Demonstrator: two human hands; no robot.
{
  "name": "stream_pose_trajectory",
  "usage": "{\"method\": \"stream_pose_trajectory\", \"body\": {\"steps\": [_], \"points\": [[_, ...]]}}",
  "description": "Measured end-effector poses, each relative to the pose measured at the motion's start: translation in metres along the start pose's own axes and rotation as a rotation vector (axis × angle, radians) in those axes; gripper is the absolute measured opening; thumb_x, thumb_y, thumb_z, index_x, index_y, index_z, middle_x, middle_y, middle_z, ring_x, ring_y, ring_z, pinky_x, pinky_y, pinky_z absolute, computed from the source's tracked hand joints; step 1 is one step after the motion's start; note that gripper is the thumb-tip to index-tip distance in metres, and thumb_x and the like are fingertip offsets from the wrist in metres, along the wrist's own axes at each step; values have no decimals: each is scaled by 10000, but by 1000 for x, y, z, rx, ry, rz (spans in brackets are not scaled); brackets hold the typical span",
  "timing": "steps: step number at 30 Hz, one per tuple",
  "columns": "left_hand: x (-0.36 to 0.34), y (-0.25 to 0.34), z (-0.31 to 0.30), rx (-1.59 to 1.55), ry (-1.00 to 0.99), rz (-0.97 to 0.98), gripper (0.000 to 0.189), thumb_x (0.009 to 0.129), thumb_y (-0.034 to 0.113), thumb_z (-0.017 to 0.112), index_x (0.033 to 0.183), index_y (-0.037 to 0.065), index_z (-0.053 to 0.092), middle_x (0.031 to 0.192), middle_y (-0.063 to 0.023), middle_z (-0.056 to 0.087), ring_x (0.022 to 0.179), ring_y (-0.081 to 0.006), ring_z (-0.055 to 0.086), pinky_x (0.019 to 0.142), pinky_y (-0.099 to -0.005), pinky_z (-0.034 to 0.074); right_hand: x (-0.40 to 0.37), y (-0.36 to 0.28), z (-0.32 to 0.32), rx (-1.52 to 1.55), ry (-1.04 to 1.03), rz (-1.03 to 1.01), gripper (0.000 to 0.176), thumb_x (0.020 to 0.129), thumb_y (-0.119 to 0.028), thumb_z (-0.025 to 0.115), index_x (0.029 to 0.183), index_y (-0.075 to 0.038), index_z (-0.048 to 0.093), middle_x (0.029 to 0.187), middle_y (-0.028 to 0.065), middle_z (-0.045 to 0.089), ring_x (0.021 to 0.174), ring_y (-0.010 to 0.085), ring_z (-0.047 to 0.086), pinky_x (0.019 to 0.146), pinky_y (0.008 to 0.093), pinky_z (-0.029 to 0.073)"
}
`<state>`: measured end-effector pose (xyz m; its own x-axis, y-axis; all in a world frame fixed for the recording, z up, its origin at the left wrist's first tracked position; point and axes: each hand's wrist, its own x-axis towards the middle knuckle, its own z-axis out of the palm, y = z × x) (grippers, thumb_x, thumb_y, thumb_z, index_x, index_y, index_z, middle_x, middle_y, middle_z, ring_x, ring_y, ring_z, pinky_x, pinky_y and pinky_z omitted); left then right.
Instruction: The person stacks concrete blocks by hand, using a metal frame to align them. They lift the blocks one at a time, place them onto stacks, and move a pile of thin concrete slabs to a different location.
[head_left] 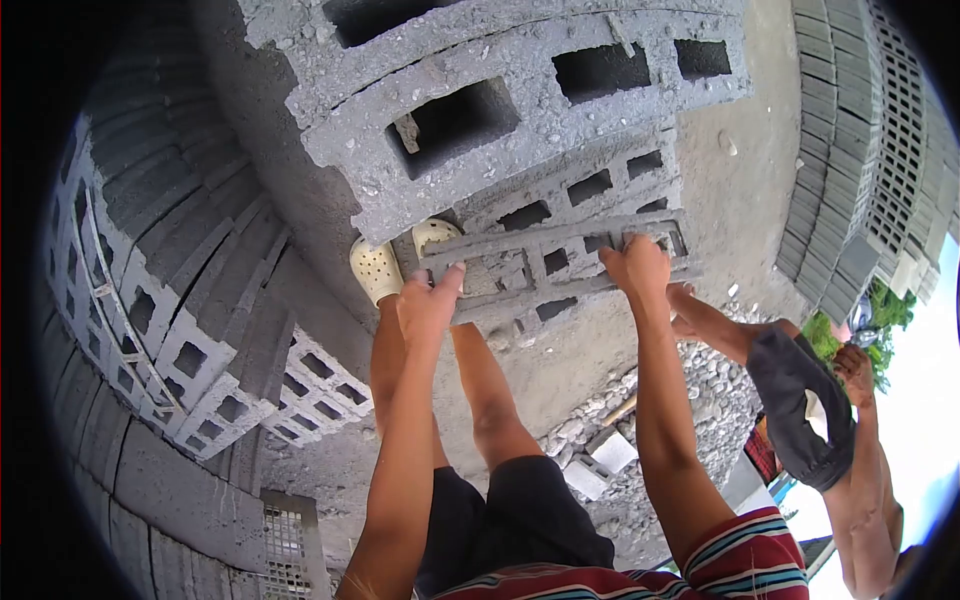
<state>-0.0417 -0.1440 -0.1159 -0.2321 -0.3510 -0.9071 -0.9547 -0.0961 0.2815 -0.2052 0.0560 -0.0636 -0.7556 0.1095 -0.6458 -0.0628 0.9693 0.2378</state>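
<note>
A narrow grey rectangular frame [500, 243] with crosspieces and open gaps hangs in front of my legs, its surface rough and dusty. My left hand [428, 300] is closed on its left end, thumb on top. Farther along, toward the right end, my right hand [638, 268] grips the same frame with bent fingers. Hollow concrete blocks [590, 188] show behind and through the gaps. Just beyond the frame rises a big stack of hollow blocks [350, 150], its top close to the camera. My feet, in cream clogs [376, 268], stand at the foot of this stack.
At left stands a tall block stack [215, 345] with a ladder-like piece [120, 310] against it. More stacked blocks [835, 130] line the right. Another person [805, 400] in dark shorts stands close on my right. Loose stones [690, 400] and two pale blocks [612, 450] lie on the ground.
</note>
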Motion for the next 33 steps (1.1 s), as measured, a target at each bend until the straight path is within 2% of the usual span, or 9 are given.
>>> {"method": "stream_pose_trajectory", "body": {"steps": [4,9,10,15,17,20,23,26,33], "points": [[-20,-16,-11,-23,-389,-97,583,648,448,648,968,-34,574,712,-121,636,677,-235,628,691,-316,482,-15,10,-14,-180,-384,80,354,648,-220,572,933,-29,654,971,206,621,950,320,597,838,356,451],[-71,-6,-30,277,-429,-117,629,683,363,585,1141,-51,464,794,-167,638,806,-286,626,772,-349,476,-61,45,-25,-168,-472,88,436,592,-273,608,928,2,645,991,232,600,963,350,581,820,375,459],[-90,2,-37,357,-360,-43,684,688,357,579,1199,-52,379,827,-189,631,835,-312,616,777,-369,472,-73,59,-25,-135,-440,61,445,588,-281,598,919,13,643,975,242,600,948,362,581,817,380,457],[-182,31,-85,492,-128,193,663,743,384,551,1234,-27,380,894,-227,615,868,-366,596,784,-423,458,-152,66,-66,92,-98,-64,408,638,-324,590,814,43,623,834,264,608,826,398,594,754,438,463],[-237,49,-126,360,58,350,528,745,389,543,1083,-18,527,868,-225,617,846,-376,595,775,-435,455,-176,59,-86,144,-28,-164,397,640,-333,593,791,34,618,804,252,610,791,397,596,733,442,462],[-264,24,-162,307,243,390,500,713,463,560,808,-28,566,770,-253,596,806,-390,588,725,-428,458,-201,32,-114,224,92,-314,392,644,-343,595,789,20,620,787,244,611,768,393,595,706,446,462],[-325,23,-220,247,365,278,468,733,413,545,922,-15,563,821,-252,604,821,-390,587,748,-446,454,-238,-6,-151,245,145,-494,377,643,-346,597,763,12,620,753,238,609,750,389,595,688,443,463],[-358,-10,-258,133,522,234,504,718,434,552,898,-37,562,792,-254,605,776,-394,590,741,-435,455,-263,-63,-182,251,186,-723,357,640,-344,606,713,6,612,693,216,609,701,380,597,665,443,464],[-409,-68,-298,-192,909,125,427,649,375,635,696,-46,584,646,-215,600,637,-354,599,630,-406,464,-313,-197,-243,168,175,-1182,329,634,-328,621,664,-1,601,620,176,603,629,369,595,649,439,460]]}}
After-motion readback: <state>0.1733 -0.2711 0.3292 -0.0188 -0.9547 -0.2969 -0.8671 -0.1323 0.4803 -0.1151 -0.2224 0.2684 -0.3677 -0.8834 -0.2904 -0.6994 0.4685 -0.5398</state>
